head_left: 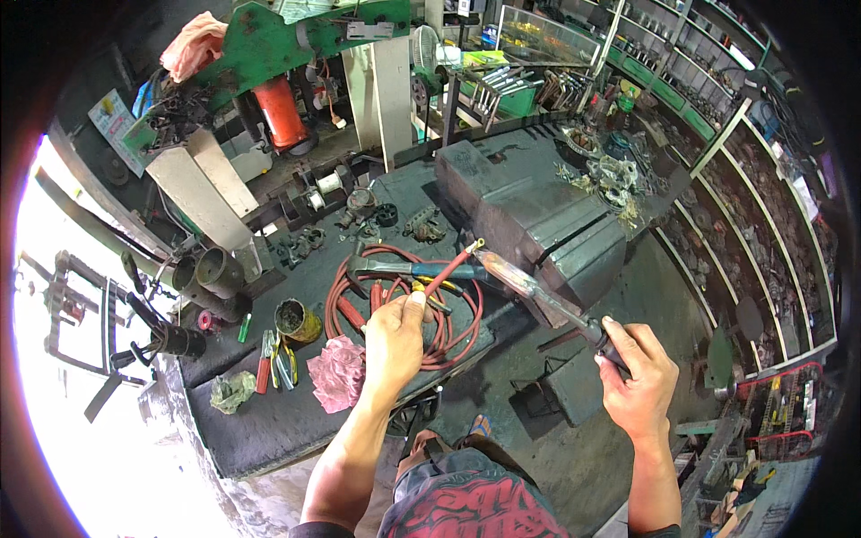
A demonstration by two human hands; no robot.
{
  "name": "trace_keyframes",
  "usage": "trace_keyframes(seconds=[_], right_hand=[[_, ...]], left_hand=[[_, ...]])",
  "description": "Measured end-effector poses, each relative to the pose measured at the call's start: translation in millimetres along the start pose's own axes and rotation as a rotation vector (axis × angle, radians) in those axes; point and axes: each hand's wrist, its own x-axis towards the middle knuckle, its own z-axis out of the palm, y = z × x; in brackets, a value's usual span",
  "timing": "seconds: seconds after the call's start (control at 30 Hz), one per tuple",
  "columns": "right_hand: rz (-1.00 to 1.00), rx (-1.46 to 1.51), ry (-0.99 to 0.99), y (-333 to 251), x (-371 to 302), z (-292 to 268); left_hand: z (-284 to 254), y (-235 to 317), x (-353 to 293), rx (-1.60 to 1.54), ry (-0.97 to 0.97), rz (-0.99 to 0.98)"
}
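My left hand (395, 339) is closed around a red cable (446, 273), its end pointing up and away with a metal lug (476, 244) on it. In my right hand (639, 377) is the black handle of a large soldering iron (520, 280), with a long shaft and a discoloured metal head. The head's tip lies close to the lug; whether they touch I cannot tell. Below, a coil of red cable (478, 327) rests on the dark bench, with red-handled clamps (351, 314) in it. A blue-handled hammer (381, 266) lies across the coil. A pink rag (337, 372) is beside my left wrist.
Pliers (283, 363), a rusty can (299, 321) and a crumpled greenish cloth (233, 392) occupy the bench's left. A large dark metal box (547, 215) stands beyond the iron. Metal parts (614, 179) sit farther back. Shelves (753, 215) line the right side.
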Motion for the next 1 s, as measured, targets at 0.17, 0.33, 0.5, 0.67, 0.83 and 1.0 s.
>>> trace_keyframes(seconds=[0.17,0.33,0.5,0.67,0.83,1.0], right_hand=[[0.015,-0.026,-0.017,-11,1,3],[0.019,-0.041,-0.004,-14,4,5],[0.021,-0.051,-0.016,-15,3,6],[0.008,-0.046,-0.014,-15,2,7],[0.014,-0.038,-0.022,-14,2,7],[0.012,-0.048,-0.027,-13,4,7]], left_hand=[[-3,-6,11,0.014,0.004,0.049],[-5,-3,11,-0.009,-0.018,0.034],[-5,1,7,0.005,-0.012,0.03],[-4,3,5,0.005,-0.002,0.037],[-3,2,4,0.0,-0.002,0.037],[-2,2,4,0.048,0.016,0.077]])
